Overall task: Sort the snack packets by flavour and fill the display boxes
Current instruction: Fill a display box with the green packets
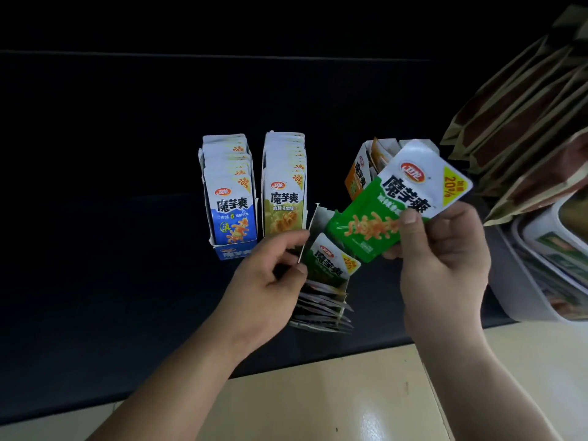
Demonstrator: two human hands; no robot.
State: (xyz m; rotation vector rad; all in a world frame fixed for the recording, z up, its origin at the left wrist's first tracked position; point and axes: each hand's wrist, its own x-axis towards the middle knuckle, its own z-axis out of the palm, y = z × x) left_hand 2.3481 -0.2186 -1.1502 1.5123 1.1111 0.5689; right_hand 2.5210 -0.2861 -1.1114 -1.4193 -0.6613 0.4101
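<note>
Holding green packet at 1 o'clock of the green box, just above it. Right hand is pinching its lower edge, thumb clamping against fingers, packet tilting toward 2 o'clock. Left hand is gripping the box's 9 o'clock wall, steadying it. Likely filling green; next move is calling for sliding the packet into the row. Blue box and yellow box are sitting at 10 o'clock.

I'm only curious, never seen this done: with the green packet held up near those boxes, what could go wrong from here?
1. The green box, tilted and held only by its side wall in the left hand, may spill packets.
2. The right hand pinches the green packet near one edge; it could slip.
3. The orange box stands close behind, so the packet might land there.
</note>
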